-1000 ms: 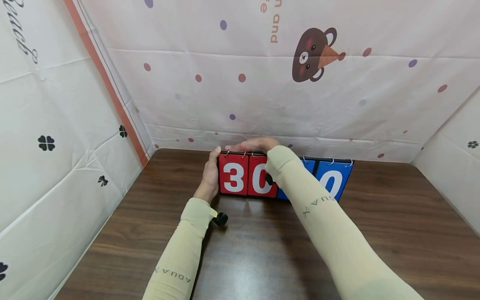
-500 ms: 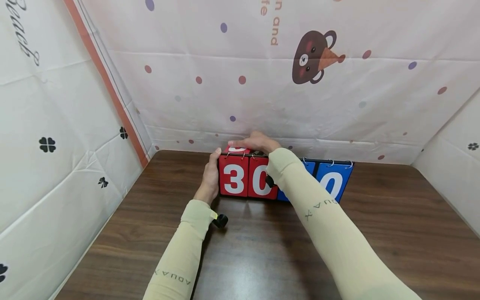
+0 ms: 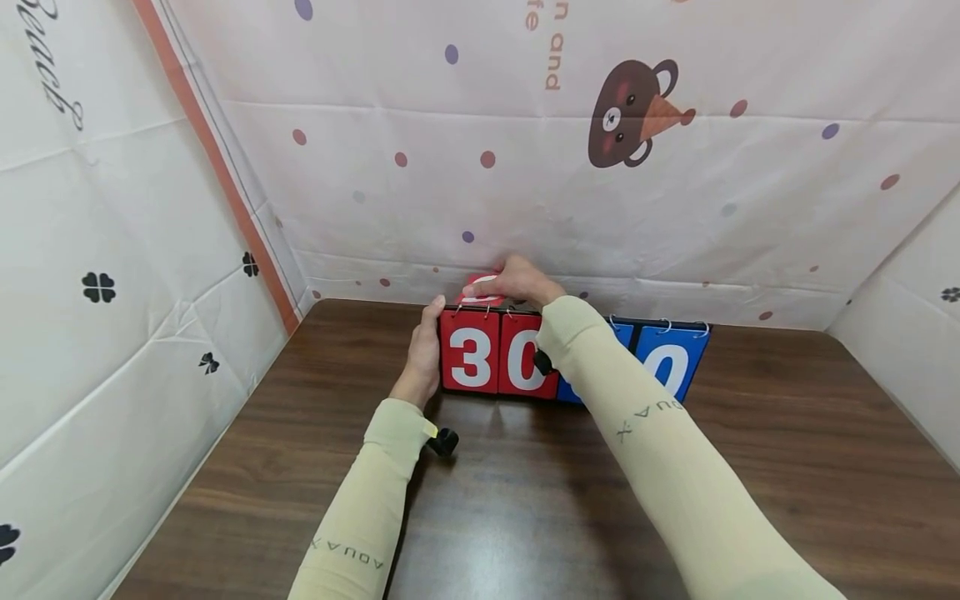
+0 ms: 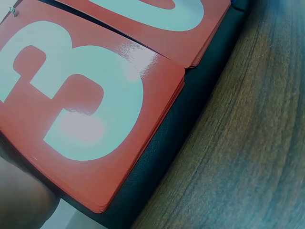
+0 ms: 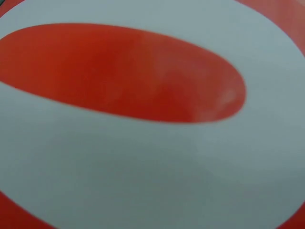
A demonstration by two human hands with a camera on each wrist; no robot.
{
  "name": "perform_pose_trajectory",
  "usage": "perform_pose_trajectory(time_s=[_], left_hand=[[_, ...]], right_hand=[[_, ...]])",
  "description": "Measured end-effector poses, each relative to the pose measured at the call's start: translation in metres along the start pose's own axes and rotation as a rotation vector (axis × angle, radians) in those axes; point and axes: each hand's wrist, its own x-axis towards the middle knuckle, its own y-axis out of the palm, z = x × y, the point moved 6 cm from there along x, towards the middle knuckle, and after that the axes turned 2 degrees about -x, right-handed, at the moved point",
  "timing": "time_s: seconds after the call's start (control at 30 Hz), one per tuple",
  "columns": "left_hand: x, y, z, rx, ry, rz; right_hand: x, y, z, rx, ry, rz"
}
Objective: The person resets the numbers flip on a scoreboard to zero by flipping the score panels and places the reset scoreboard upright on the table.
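Note:
A flip scoreboard (image 3: 498,375) stands on the table, with red cards reading 3 and 0 on its left and blue cards on its right. My left hand (image 3: 423,354) grips its left edge; in the left wrist view the red 3 card (image 4: 119,167) fills much of the frame. Over the top reaches my right hand (image 3: 528,282), holding a red number card (image 3: 480,288) tilted up behind the rings. That card's numeral is partly covered by the fingers. The right forearm hides part of the blue side. A red 0 card (image 5: 133,76) fills the right wrist view.
Brown wooden table (image 3: 795,467) surrounds the scoreboard. A patterned cloth wall (image 3: 375,208) rises close behind the right hand, and another (image 3: 150,350) borders the left side. A blue 0 card (image 3: 667,362) hangs at the scoreboard's right end.
My right hand has risen slightly and moved back from the top edge. A red card has come into view behind the scoreboard, lifted under its fingers. The left hand keeps its grip.

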Motion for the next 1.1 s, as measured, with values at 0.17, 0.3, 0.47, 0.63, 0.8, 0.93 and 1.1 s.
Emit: perform_pose_trajectory(time_s=[0.17, 0.3, 0.47, 0.63, 0.8, 0.93, 1.1], left_hand=[[0.000, -0.001, 0.000, 0.006, -0.005, -0.006], [-0.001, -0.003, 0.001, 0.013, -0.016, -0.016], [-0.002, -0.003, 0.002, 0.019, -0.012, -0.018], [-0.002, 0.000, 0.002, 0.018, 0.008, -0.009], [-0.002, 0.001, 0.000, 0.011, 0.021, -0.010], [-0.002, 0.001, -0.001, 0.009, 0.038, -0.001], [-0.001, 0.000, -0.001, 0.017, 0.044, 0.014]], right_hand=[[-0.004, -0.011, 0.005, 0.072, -0.071, -0.170], [-0.010, -0.017, 0.013, 0.038, -0.159, -0.297], [-0.018, -0.024, 0.026, -0.110, -0.281, -0.435], [-0.033, -0.033, 0.035, -0.111, -0.395, -0.524], [-0.051, -0.042, 0.047, -0.068, -0.489, -0.581], [-0.066, -0.048, 0.062, -0.072, -0.596, -0.632], [-0.086, -0.052, 0.079, -0.100, -0.726, -0.682]])
